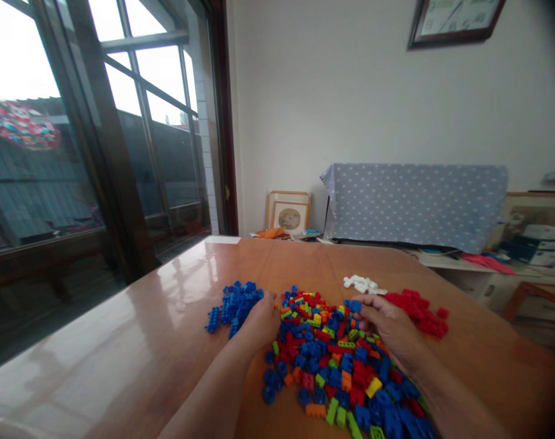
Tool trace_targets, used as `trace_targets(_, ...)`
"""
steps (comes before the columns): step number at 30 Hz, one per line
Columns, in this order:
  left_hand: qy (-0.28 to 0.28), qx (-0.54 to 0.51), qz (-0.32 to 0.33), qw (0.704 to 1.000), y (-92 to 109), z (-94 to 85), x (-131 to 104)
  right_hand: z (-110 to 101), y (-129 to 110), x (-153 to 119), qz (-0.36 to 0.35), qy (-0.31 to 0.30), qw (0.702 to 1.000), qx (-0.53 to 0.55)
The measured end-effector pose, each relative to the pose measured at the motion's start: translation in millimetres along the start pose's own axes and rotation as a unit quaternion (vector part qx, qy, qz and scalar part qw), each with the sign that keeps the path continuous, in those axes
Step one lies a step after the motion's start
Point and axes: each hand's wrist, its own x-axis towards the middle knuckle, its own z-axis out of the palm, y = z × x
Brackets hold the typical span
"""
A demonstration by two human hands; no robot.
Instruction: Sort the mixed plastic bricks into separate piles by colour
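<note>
- The right hand [385,318], right of centre in the frame, holds a blue block [353,306] between thumb and fingers; its grip is narrow, closed on that block.
- The left hand [264,320], near the centre, is beside the blue pile [240,300]. Its fingertips are hidden behind the hand, so I cannot tell whether its grip is wide, narrow or holding anything.
- The mixed pile [334,360] spreads over the bench [167,347] from the centre to the lower right: red, blue, green, yellow and orange blocks, with blue wheels [269,376] at its left edge.
- The white pile [362,284] lies beyond the right hand; the red pile [417,311] lies to that hand's right.
- The blue block is pinched near one end, so it could slip or turn if the fingers shift, and would be hard to pick out among the like-coloured pieces below.
- The blue pile and the mixed pile lie close together around the left hand; a sideways brush of its knuckles could blend their edges.
- The right forearm [446,384] passes close to the mixed pile's right side; a low sweep could drag pieces along.
- The wheels look round enough to roll if nudged on the glossy bench.
</note>
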Motion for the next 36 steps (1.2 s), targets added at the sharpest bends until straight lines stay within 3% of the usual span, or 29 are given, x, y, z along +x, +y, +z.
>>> trace_targets(5,-0.047,-0.048,0.062,0.996,4.4,5.7,0.2,2.7,-4.6,-1.9,0.005,0.001,1.000,0.004)
trace_targets(13,0.009,-0.053,0.077,0.996,15.7,4.3,-4.8,9.9,-10.3,-6.9,0.006,0.000,1.000,-0.017)
trace_targets(18,-0.061,-0.109,0.224,0.967,43.9,15.7,-32.6,23.9,-12.9,-16.7,-0.004,-0.062,0.995,-0.072)
trace_targets(21,-0.117,-0.113,0.264,0.951,56.9,21.1,-45.8,34.5,-11.1,-20.7,-0.031,-0.099,0.992,-0.070)
trace_targets(24,-0.125,-0.125,0.263,0.948,61.0,25.3,-49.5,41.5,-6.8,-21.3,-0.047,-0.120,0.989,-0.068)
trace_targets(29,-0.093,-0.109,0.240,0.960,56.8,23.8,-43.4,40.6,-3.8,-21.6,-0.063,-0.133,0.986,-0.084)
trace_targets(32,-0.037,-0.019,0.220,0.975,51.7,11.2,-34.3,35.0,-4.2,-20.8,-0.069,-0.109,0.987,-0.096)
trace_targets(36,0.032,0.145,0.134,0.980,38.9,-9.4,-19.5,27.2,-3.5,-16.2,-0.066,-0.077,0.988,-0.117)
